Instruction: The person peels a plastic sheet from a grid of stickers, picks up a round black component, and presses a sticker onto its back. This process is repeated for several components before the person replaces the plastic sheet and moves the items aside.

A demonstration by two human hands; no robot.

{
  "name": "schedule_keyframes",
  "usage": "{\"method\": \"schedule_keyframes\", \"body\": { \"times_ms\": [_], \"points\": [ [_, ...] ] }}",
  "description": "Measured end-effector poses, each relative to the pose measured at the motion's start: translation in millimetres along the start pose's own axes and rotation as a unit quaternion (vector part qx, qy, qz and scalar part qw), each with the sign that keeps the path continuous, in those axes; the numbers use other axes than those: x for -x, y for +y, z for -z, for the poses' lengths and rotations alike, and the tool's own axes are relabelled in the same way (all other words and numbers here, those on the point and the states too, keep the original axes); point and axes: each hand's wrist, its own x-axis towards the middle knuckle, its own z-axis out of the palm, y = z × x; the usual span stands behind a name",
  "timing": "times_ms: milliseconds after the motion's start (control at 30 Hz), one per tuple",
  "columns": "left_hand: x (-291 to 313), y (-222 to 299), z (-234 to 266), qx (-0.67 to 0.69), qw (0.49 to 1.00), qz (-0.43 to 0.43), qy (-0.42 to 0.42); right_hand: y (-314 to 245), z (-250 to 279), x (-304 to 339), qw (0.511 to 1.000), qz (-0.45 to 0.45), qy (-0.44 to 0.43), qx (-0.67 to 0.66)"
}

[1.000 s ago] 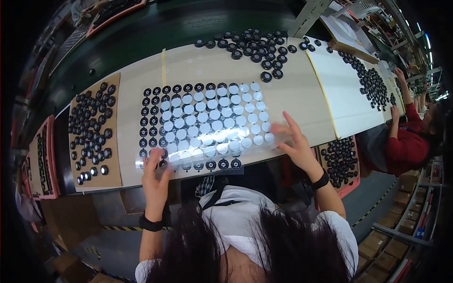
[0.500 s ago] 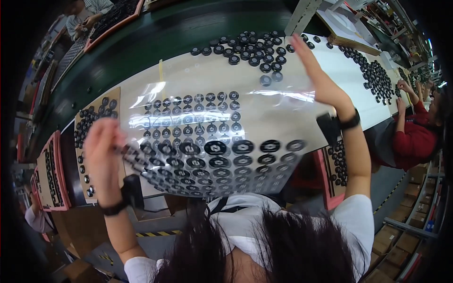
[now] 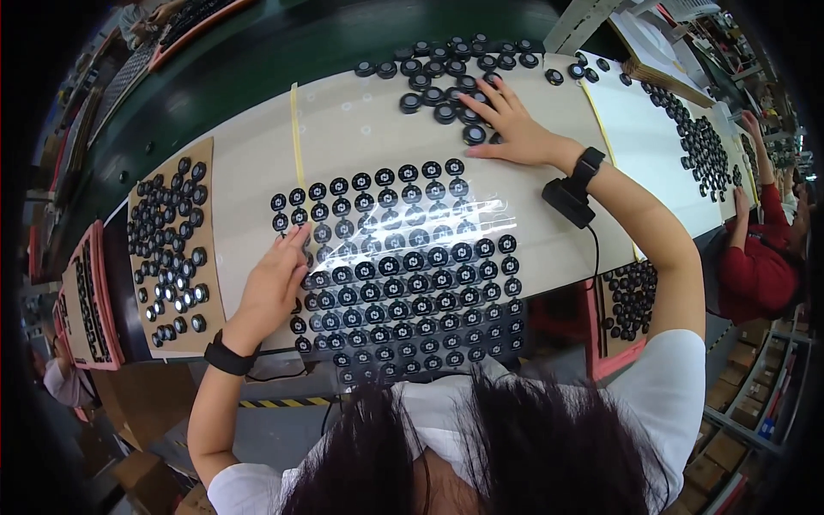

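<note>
Black pucks [image 3: 474, 135] partly hidden beneath right hand [image 3: 525, 139], fingers [image 3: 482, 110] wide; left hand [image 3: 271, 285] at glare-streaked clear sheet [image 3: 365, 249], finger grip unclear.

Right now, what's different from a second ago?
The right hand left the clear sheet and reached forward onto the black pucks. The left hand shifted forward along the left side of the stickers. The white dots are gone from view; black stickers show there instead. The pile on the brown board looks the same.
</note>
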Motion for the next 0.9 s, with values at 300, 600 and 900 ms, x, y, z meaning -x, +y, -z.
{"method": "schedule_keyframes", "body": {
  "times_ms": [300,600,900],
  "points": [
    [5,27,-3,-0.020,1.000,-0.024,0.002,-55,-20,-50,0.994,0.095,0.050,-0.012],
    [5,24,-13,-0.022,0.998,-0.008,0.061,-62,0,-101,0.990,0.093,0.102,-0.023],
    [-9,5,-1,0.172,0.969,0.151,0.090,-26,72,-92,0.960,0.006,0.121,-0.254]
  ]
}}
